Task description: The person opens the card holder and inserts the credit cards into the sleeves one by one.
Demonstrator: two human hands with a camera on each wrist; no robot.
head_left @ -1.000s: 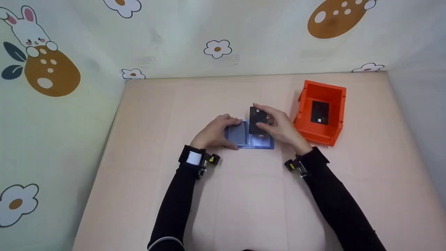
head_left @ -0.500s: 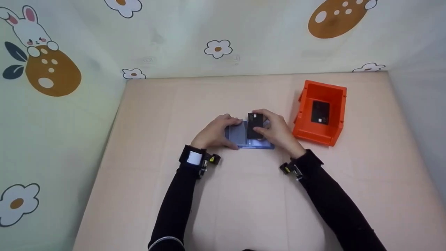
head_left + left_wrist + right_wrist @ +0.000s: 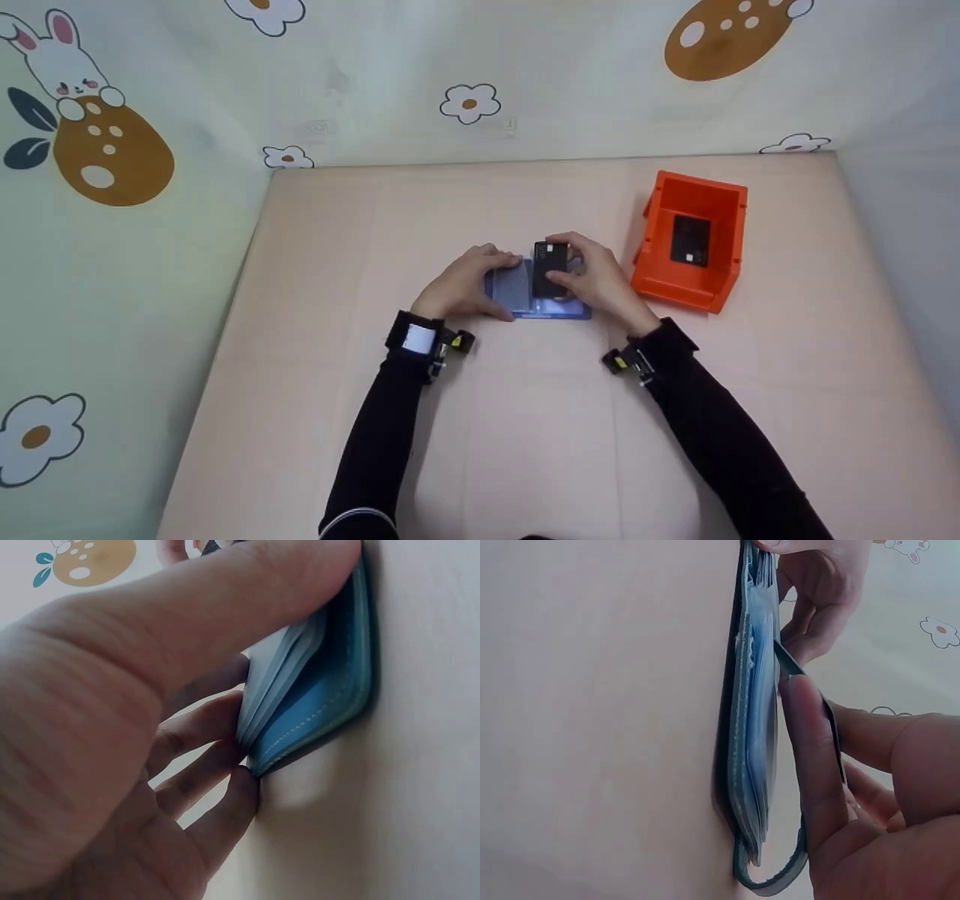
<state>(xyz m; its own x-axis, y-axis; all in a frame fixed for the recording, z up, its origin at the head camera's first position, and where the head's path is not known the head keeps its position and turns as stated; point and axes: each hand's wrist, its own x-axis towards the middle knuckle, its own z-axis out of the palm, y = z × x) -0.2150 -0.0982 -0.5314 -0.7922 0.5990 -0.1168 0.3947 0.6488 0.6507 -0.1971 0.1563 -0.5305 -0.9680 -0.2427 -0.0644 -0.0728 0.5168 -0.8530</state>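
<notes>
A blue card holder [image 3: 512,290] with clear plastic sleeves lies spread on the table. My left hand [image 3: 465,283] grips its left half, thumb at the near edge and fingers at the far edge. In the left wrist view, that thumb presses on the holder's blue cover [image 3: 322,712]. My right hand [image 3: 596,277] pinches a black card [image 3: 550,268] with a small pale square over the right half. From the right wrist view, the card [image 3: 789,660] stands at a slant, its far edge against the stacked sleeves [image 3: 759,727]. Whether it sits inside a sleeve is hidden.
An orange bin [image 3: 679,283] stands to the right of my right hand, with another black card [image 3: 690,238] lying on its floor. A blue strap [image 3: 780,877] curves out from the holder's end. Printed cloth walls [image 3: 390,112] border the table [image 3: 517,435].
My right hand has moved slightly left and nearer with the black card, then stays almost still over the last half second. The left hand holds its place on the card holder.
</notes>
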